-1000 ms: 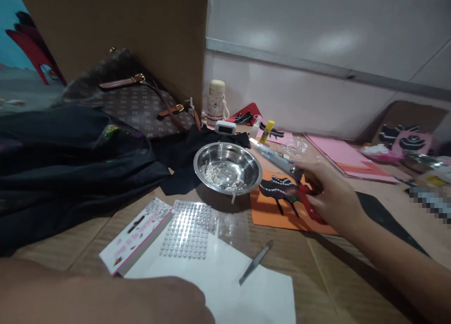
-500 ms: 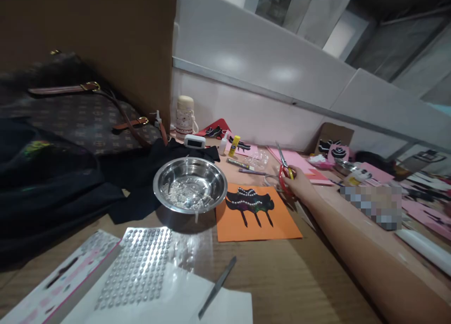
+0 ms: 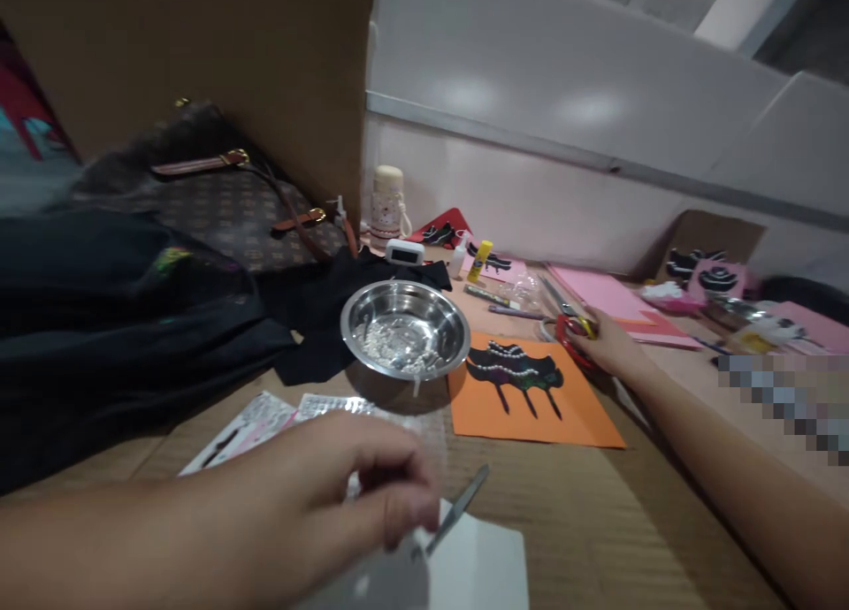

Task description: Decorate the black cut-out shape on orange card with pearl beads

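My right hand [image 3: 607, 345] is closed around the red and yellow handles of a pair of scissors [image 3: 563, 301], whose blades point away and left. My left hand [image 3: 358, 486] is in the near foreground with loosely curled fingers and a gap at the thumb; I see nothing in it. Just right of its fingertips, metal tweezers [image 3: 464, 504] lie partly on white paper [image 3: 487, 557]. It covers much of a sheet of stick-on gems [image 3: 332, 405]. An orange card [image 3: 531, 429] carries a black cut-out [image 3: 517, 376] with rows of pearly beads. Beside it stands a steel bowl [image 3: 406, 371] of small beads.
A brown patterned bag [image 3: 265, 212] and dark cloth [image 3: 133, 327] fill the left. Toward the wall are a flask [image 3: 387, 208], a yellow glue stick [image 3: 479, 261], a pen [image 3: 514, 311] and pink paper [image 3: 597, 296]. Farther right stands another steel bowl [image 3: 730, 311].
My left hand has come into view from the lower left, over the gem sheet. The scissors in my right hand are tipped lower. The whole view has shifted left.
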Demonstrator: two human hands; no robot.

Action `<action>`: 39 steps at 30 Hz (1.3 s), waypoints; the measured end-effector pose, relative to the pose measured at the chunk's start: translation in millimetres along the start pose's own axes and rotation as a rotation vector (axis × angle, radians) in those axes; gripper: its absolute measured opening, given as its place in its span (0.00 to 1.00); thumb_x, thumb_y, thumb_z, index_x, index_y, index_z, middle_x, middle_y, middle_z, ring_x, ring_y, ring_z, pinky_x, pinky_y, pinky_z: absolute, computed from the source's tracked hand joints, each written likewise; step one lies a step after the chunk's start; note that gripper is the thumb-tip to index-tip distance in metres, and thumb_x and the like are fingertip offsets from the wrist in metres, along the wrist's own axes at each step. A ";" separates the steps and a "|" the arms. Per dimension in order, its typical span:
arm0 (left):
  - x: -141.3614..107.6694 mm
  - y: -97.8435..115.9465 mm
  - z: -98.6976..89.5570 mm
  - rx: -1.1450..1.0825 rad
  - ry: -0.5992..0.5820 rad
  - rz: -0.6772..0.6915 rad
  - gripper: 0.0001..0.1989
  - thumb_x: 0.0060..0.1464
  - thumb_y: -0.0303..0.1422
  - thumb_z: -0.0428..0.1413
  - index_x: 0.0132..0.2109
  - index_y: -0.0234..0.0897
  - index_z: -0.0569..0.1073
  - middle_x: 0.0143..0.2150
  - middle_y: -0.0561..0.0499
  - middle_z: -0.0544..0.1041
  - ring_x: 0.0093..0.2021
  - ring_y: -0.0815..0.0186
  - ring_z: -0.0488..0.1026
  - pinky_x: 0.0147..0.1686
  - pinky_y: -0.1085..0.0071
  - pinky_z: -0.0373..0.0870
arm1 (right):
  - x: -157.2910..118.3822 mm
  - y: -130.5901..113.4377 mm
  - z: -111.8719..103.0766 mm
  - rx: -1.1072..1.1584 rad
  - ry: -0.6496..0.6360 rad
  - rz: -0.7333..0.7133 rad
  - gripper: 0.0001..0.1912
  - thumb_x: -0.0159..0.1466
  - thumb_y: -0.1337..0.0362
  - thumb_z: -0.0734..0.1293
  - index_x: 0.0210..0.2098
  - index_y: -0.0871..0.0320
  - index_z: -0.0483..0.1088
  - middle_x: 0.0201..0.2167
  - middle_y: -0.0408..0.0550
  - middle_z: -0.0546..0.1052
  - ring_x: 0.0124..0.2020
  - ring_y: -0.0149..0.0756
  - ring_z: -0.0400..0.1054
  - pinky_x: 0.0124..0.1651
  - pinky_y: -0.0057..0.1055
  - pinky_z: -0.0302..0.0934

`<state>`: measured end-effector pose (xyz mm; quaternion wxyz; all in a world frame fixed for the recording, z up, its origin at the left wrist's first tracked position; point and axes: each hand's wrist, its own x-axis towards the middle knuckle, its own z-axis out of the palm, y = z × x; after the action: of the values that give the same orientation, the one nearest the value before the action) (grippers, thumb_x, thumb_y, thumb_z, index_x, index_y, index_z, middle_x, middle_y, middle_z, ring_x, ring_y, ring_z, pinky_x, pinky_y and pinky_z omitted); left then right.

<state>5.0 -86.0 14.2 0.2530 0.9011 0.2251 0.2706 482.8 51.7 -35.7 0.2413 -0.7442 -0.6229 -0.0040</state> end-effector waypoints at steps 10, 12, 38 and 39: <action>24.2 -19.4 -3.9 -0.474 -0.011 -0.277 0.12 0.65 0.26 0.48 0.50 0.34 0.74 0.35 0.50 0.82 0.31 0.70 0.78 0.29 0.77 0.73 | 5.1 12.1 2.4 -0.036 0.055 -0.146 0.35 0.58 0.47 0.70 0.57 0.66 0.69 0.41 0.66 0.79 0.39 0.59 0.75 0.39 0.48 0.67; 24.7 -30.8 -12.1 -0.120 0.150 -0.100 0.11 0.65 0.25 0.51 0.51 0.38 0.74 0.42 0.50 0.82 0.39 0.68 0.79 0.37 0.74 0.75 | 3.8 3.6 -4.7 -0.034 0.120 -0.189 0.28 0.60 0.48 0.69 0.50 0.64 0.72 0.35 0.61 0.78 0.32 0.53 0.74 0.34 0.44 0.66; 28.0 -84.0 -16.8 0.451 0.215 0.085 0.07 0.66 0.29 0.52 0.43 0.36 0.75 0.39 0.51 0.80 0.42 0.64 0.75 0.50 0.64 0.62 | -108.0 -204.0 3.6 -0.031 0.411 -1.413 0.16 0.64 0.76 0.66 0.48 0.53 0.70 0.39 0.47 0.77 0.43 0.40 0.70 0.48 0.39 0.67; 28.1 -83.8 -15.9 0.448 0.215 0.085 0.07 0.66 0.29 0.52 0.43 0.36 0.75 0.39 0.51 0.80 0.42 0.64 0.74 0.50 0.64 0.62 | -107.9 -202.1 3.7 -0.026 0.404 -1.406 0.17 0.64 0.76 0.66 0.49 0.53 0.70 0.39 0.48 0.77 0.43 0.40 0.70 0.49 0.40 0.67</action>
<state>-5.9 -0.8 -12.2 0.0101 0.9095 0.2669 0.3186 269.8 -25.1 -0.5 0.2830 -0.1562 -0.8966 -0.3027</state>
